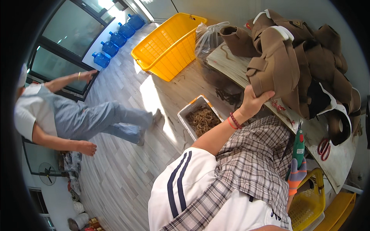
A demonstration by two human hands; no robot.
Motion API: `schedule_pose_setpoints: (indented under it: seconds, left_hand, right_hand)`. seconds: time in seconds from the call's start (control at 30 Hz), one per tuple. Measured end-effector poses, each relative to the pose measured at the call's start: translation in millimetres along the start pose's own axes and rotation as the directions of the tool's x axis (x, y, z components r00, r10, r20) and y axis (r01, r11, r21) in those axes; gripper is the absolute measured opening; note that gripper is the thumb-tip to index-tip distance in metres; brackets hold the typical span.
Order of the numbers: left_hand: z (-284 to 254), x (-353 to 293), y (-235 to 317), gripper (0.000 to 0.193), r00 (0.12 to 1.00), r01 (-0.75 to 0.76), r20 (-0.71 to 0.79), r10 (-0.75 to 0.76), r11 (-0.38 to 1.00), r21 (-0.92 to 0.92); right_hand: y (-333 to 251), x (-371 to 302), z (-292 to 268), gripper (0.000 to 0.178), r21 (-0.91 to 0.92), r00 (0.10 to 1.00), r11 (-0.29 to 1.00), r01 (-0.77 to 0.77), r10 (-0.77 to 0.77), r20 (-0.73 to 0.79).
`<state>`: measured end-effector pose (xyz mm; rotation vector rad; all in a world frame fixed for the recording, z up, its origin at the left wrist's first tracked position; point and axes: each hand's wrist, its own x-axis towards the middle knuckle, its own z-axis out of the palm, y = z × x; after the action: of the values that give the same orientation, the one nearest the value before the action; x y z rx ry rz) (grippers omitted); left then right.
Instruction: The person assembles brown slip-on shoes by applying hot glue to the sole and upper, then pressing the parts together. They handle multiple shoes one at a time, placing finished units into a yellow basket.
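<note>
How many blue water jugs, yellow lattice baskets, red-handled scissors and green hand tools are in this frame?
Blue water jugs: 5
Yellow lattice baskets: 2
Red-handled scissors: 1
Green hand tool: 1
Total: 9

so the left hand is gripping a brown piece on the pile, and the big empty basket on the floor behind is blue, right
Not quite: the basket is yellow, not blue; the head view shows it. The rest holds: the left hand grips a brown piece on the pile, and the basket stands empty on the floor.
</note>
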<state>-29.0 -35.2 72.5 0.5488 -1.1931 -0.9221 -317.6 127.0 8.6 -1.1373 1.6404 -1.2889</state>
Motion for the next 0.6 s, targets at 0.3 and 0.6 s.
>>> schedule_pose_setpoints:
  seconds: [0.3, 0.6]
  left_hand:
    - [-14, -62, -45, 0.024, 0.986, 0.001, 0.159, -0.041, 0.97, 0.244]
    - [-18, -91, -54, 0.031, 0.906, 0.422, 0.032, -0.421, 0.906, -0.027]
  right_hand:
    - [4, -12, 3, 0.033, 0.022, 0.997, 0.999, -0.033, 0.034, -0.064]
    - [22, -22, -3, 0.041, -0.28, 0.996, 0.959, 0.041, -0.061, -0.064]
